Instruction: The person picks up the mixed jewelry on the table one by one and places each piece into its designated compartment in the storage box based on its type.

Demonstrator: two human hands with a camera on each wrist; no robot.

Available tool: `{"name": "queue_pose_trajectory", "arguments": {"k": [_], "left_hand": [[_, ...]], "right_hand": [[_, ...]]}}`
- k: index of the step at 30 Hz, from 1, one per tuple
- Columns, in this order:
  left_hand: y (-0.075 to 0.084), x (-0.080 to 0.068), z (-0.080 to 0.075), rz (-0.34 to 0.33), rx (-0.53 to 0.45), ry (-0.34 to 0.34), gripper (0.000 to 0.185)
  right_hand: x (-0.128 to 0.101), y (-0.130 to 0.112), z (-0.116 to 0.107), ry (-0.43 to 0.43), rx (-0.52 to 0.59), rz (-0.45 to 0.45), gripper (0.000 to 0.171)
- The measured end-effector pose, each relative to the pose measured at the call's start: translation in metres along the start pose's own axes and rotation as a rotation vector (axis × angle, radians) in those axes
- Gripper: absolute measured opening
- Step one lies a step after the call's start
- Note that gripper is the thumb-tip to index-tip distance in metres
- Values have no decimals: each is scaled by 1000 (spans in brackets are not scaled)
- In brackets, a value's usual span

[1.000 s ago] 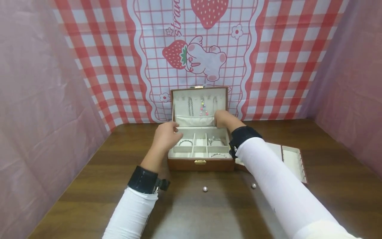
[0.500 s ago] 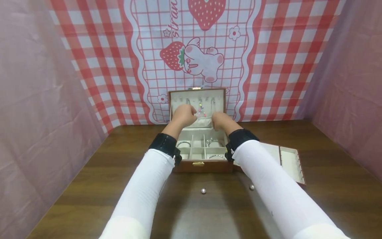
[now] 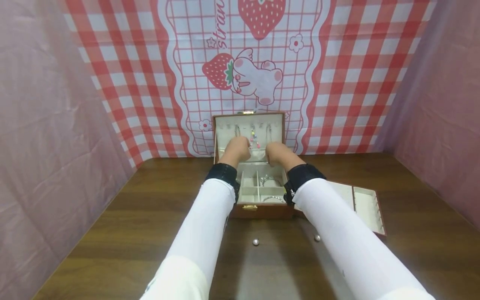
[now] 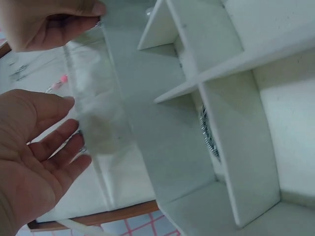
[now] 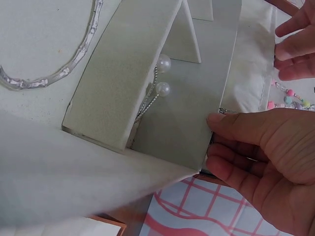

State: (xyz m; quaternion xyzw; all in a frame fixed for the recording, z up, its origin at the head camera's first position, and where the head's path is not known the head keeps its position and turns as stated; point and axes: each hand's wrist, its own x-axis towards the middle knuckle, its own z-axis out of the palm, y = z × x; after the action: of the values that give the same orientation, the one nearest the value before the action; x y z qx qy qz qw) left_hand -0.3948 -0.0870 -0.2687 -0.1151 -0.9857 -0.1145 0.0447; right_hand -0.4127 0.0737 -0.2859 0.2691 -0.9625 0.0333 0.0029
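Wooden worktop (image 3: 93, 241) below, the right grip (image 5: 283, 155) apparently pinches a chain (image 5: 224, 111), likely light and limp, best held by its end; left grip (image 4: 29, 167) loosely parted.

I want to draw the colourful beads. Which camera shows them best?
The right wrist view: the colourful beads look biggest there, though not all show. Head view: tiny. Left wrist view: only some pink.

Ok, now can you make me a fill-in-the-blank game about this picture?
The colourful necklace hangs inside the raised ____ of the box.
The table holds ____ loose pearls.
The red fruits on the cloth are ____.
Both sleeves are ____.

Missing words: lid, two, strawberries, white.
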Motion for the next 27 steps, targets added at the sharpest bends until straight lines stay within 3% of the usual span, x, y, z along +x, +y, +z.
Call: {"name": "queue_pose_trajectory", "arguments": {"k": [10, 20, 22, 24, 27], "left_hand": [[6, 1, 9, -98, 58, -20, 6], [13, 2, 12, -98, 72, -23, 12], [14, 2, 13, -96, 87, -29, 12], [14, 1, 15, -94, 101, -38, 13], [14, -1, 17, -95, 109, -43, 13]], "right_hand": [[-4, 3, 1, 1, 21, -4, 11], [0, 12, 0, -57, 37, -32, 7], [11, 20, 7, -87, 45, -34, 8], [36, 47, 31, -74, 76, -81, 9], [98, 107, 92, -20, 42, -125, 11]]}}
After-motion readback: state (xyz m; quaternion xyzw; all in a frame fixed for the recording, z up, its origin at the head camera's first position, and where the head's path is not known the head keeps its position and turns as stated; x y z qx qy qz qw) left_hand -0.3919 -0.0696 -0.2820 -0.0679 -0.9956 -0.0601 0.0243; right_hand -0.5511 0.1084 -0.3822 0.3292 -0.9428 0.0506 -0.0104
